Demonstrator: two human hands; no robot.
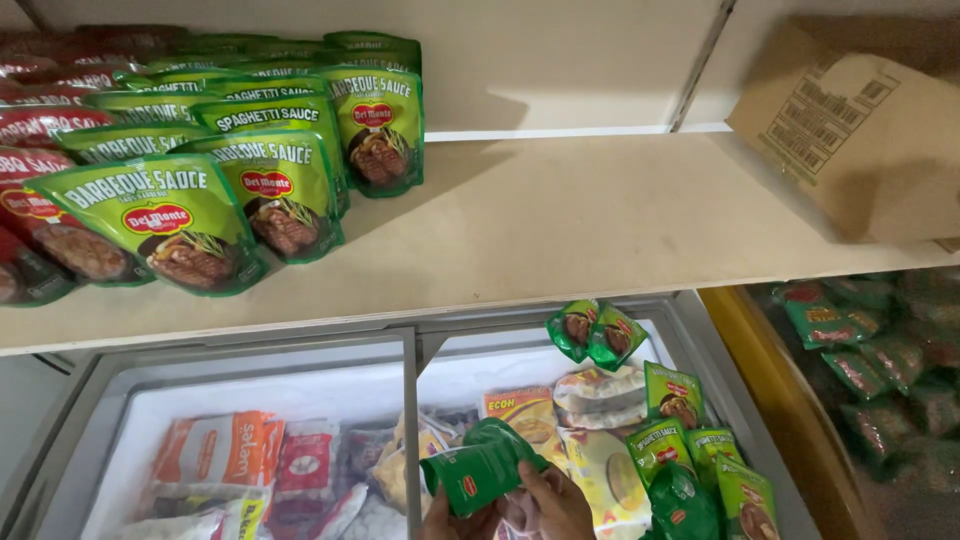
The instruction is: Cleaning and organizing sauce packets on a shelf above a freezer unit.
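So you're looking down at a shelf [560, 230] with a chest freezer [120, 385] under it. Way up and to the left of your grip, green sauce pouches [230, 150] are standing upright in rows on the shelf, and red pouches [40, 120] are sitting just left of those. Down inside the freezer, left of your grip and under the sliding glass lid, an orange and white frozen pack [215, 450] is lying flat beside a red and white one [305, 460].

At the bottom edge, your hand [550, 505] is coming up with its grip clenched around a small green pouch [480, 470], which is tilting up and to the left, right over the metal divider of the freezer lid. Can't tell which hand that is, since only fingers and a bit of the palm are showing.

Just right of your grip, more small green pouches [690, 450] are lying loose on top of the frozen packs, and two more [597, 333] are resting above it, near the freezer's back rim. Far up and right, a cardboard box [860, 140] is sitting on the shelf, leaning. Below that, off to the right, a blurry bin of green packets [880, 360].
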